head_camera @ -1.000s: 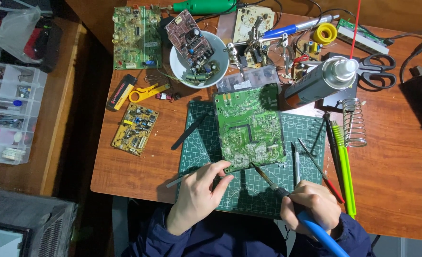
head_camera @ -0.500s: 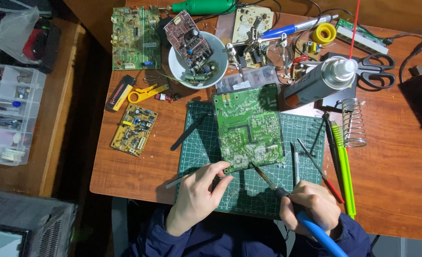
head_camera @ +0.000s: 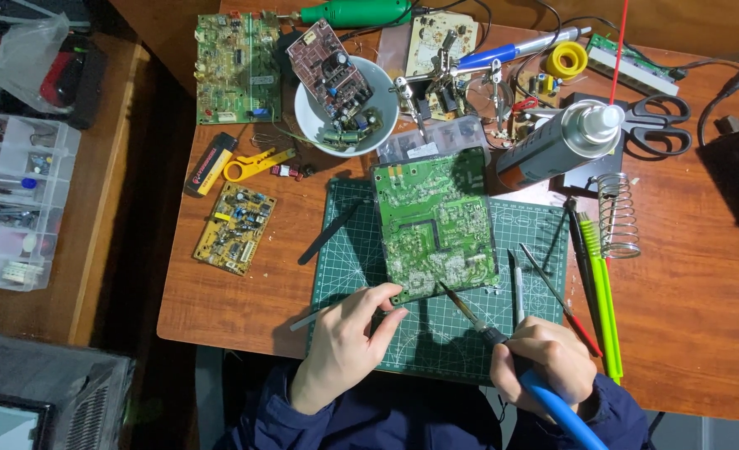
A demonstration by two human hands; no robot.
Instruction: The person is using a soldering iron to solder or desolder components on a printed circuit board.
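Your right hand (head_camera: 544, 367) grips the soldering iron (head_camera: 469, 312), tip up-left at the circuit board (head_camera: 434, 225) near edge; left hand (head_camera: 348, 346) pinches tweezers (head_camera: 319, 315).

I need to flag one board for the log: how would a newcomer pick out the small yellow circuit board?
Start at the green cutting mat in the middle of the wooden desk. Look just off its left edge: the small yellow circuit board lies tilted there, below a yellow wire stripper. It is the only yellow board; the others are green or brown.
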